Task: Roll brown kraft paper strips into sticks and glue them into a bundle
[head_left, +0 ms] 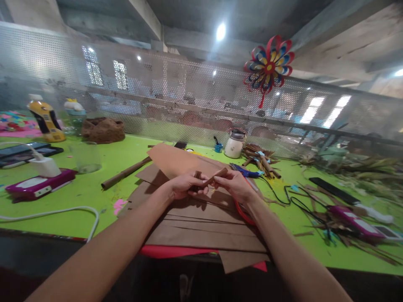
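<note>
Above brown paper sheets (204,238) on the green table (80,197), the left hand (185,186) and the right hand (238,187) have their fingers pinched on a brown paper strip (221,172), while farther away a lidded jar (234,146) stands before a perforated screen (157,119).

Flower ornament (269,67) before mesh partition (195,77); clear cup (85,157) near purple power strip (40,185).

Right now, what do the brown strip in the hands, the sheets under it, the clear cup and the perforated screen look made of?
Brown strip: probably paper or thin card, matte; straight edge, no shine.
Brown sheets: likely kraft paper, matte; thin, crisp-edged layers.
Clear cup: plastic or glass, can't tell; smooth, see-through.
Perforated screen: perhaps metal, dull grey; regular holes.
</note>
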### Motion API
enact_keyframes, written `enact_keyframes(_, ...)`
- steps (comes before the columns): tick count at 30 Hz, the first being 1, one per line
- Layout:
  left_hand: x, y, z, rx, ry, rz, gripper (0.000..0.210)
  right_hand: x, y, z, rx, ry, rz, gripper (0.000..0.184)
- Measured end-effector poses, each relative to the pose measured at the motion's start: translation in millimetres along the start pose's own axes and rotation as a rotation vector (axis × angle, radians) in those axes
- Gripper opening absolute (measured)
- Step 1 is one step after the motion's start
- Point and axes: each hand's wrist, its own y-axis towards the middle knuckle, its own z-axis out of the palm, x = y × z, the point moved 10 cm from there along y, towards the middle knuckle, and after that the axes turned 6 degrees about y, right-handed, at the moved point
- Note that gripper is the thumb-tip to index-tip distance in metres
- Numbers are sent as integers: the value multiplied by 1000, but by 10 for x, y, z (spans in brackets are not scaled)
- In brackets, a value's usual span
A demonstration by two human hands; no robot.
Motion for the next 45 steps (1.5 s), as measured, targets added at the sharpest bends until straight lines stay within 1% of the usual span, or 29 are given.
enact_keyframes(3, 26, 17, -14, -59, 32, -2, 23, -27, 0, -34, -23, -102, 23, 22)
enact_keyframes(7, 92, 45, -211, -243, 89, -20, 27, -81, 8, -72, -37, -184, 57, 30)
enact_keyframes(9, 91, 49, -296, -311, 114, -15, 30, -119, 14, -83, -35, -243, 75, 31)
enact_keyframes(13, 30, 52, -330, -347, 128, 32, 37, -206, 14, -25, 40, -366, 118, 36)
enact_keyframes(17, -22, 40, -347, -377, 161, 77, 36, -227, -7, 29, 90, -487, 132, 36)
enact_keyframes(21, 4, 38, -472, -448, 184, 76, 31, -229, -12, -19, 60, -521, 152, 31)
enact_keyframes(24, 10, 40, -564, -488, 177, 86, 28, -201, 3, -78, 30, -494, 123, 28)
enact_keyframes(27, 14, 30, -588, -498, 171, 78, 25, -143, 8, -163, -40, -492, 89, 26)
enact_keyframes(30, 1, 10, -532, -470, 180, 78, 24, -117, -8, -200, -82, -469, 108, 26)
enact_keyframes(32, 17, 11, -464, -424, 208, 55, 27, -105, -19, -176, -68, -467, 120, 24)
enact_keyframes(34, 49, 31, -389, -362, 254, 26, 29, -106, -27, -128, -29, -480, 130, 22)
enact_keyframes(36, 61, 53, -344, -323, 296, 31, 29, -129, -32, -92, 7, -487, 146, 20)
enact_keyframes(40, 57, 78, -351, -316, 344, 68, 26, -173, -25, -103, 15, -474, 149, 22)
enact_keyframes(45, 70, 54, -399, -338, 338, 34, 29, -155, -26, -136, 33, -462, 126, 27)
